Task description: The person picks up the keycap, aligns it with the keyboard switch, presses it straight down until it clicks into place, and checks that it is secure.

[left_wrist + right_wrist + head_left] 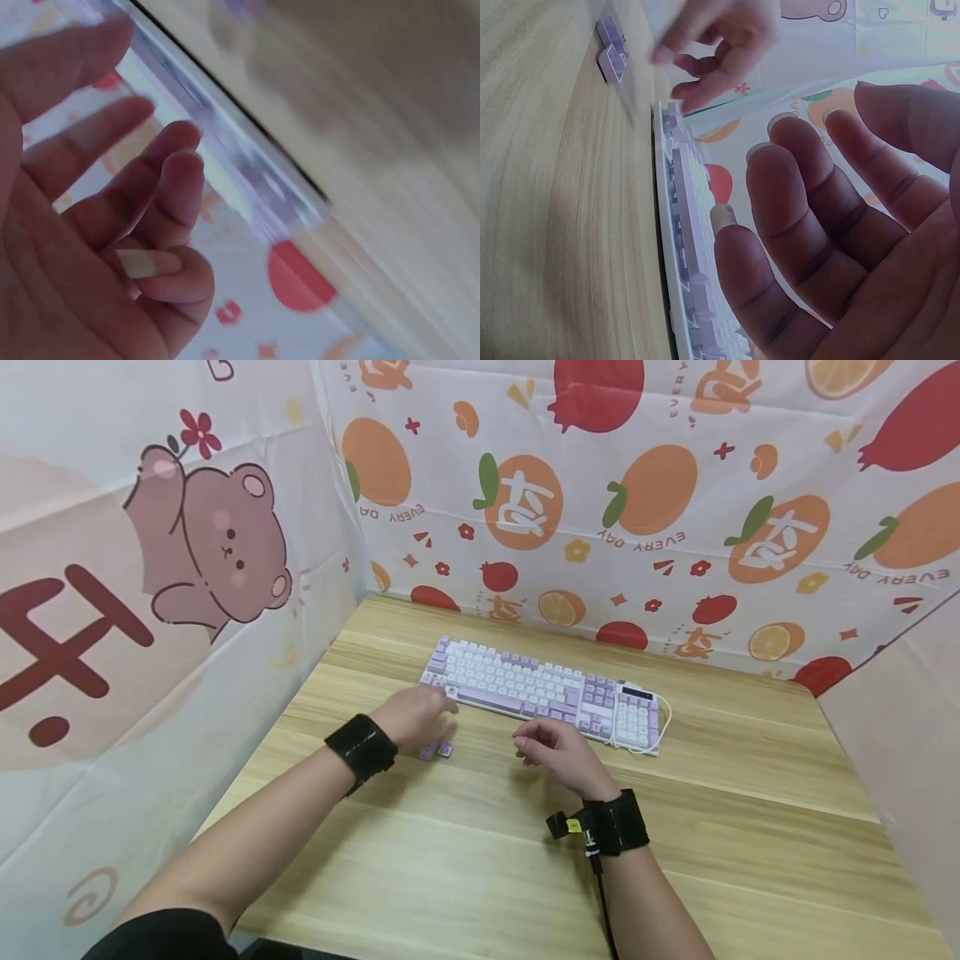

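A white and lavender keyboard [517, 681] lies on the wooden table. My left hand [416, 717] hovers by its near left corner, fingers loosely bent and nothing between them in the left wrist view. Two small purple keycaps [446, 749] rest on the table just below that hand; the right wrist view shows these keycaps [612, 64] side by side, away from the keyboard's edge. In front of the keyboard's middle, my right hand [558, 752] is held with its fingers gently curved. The right wrist view shows no object in the fingers [776, 187] of this hand.
A white cable [663, 718] loops around the keyboard's right end. The wooden table [750, 827] reaches back to a fruit-print cloth [652, 552], and a bear-print cloth [232, 560] hangs along the left side. A black cord [602, 893] trails from the right wrist strap.
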Demonstrator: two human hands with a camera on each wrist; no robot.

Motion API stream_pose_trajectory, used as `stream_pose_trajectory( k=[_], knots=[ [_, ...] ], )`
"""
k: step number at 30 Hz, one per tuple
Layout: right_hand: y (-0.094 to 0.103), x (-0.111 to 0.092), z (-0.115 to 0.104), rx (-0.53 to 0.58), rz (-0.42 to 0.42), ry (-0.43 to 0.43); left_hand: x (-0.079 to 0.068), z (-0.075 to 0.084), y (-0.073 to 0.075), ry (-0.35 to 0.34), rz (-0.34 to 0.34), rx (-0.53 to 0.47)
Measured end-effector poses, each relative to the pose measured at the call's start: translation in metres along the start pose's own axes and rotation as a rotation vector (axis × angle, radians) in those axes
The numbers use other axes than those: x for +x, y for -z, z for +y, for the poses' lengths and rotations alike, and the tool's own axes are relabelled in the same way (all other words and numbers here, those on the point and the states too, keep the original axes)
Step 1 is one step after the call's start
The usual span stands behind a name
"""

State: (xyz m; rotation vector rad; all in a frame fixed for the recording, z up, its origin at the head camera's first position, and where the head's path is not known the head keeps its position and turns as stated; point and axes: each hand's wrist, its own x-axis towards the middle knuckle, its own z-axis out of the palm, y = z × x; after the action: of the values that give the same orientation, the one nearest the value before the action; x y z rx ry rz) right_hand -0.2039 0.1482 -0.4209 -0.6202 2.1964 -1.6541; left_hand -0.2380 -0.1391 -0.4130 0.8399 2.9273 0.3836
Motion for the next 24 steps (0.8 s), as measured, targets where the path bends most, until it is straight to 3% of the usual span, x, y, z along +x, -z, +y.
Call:
stream_pose_trajectory(
  k=[3,5,12,18,21,24],
  knots=[
    [0.0,-0.001,0.0,-0.003,0.008,0.007,-0.003,0.012,-0.007,-0.091,-0.044,-0.01],
    [0.0,-0.002,0.0,-0.001,0.009,0.013,-0.003,0.016,-0.011,-0.109,-0.065,-0.004],
    [0.001,-0.003,0.003,0.002,0.004,0.021,0.0,0.015,-0.019,-0.058,-0.109,-0.032],
    [0.003,-0.002,0.002,-0.008,0.008,0.02,0.005,0.019,-0.017,-0.078,-0.106,-0.069],
    [0.004,-0.002,0.002,-0.011,0.009,0.014,0.009,0.025,-0.015,-0.091,-0.086,-0.174],
    [0.005,-0.002,0.002,-0.012,0.01,0.018,0.013,0.033,-0.014,-0.093,-0.06,-0.365]
  ],
)
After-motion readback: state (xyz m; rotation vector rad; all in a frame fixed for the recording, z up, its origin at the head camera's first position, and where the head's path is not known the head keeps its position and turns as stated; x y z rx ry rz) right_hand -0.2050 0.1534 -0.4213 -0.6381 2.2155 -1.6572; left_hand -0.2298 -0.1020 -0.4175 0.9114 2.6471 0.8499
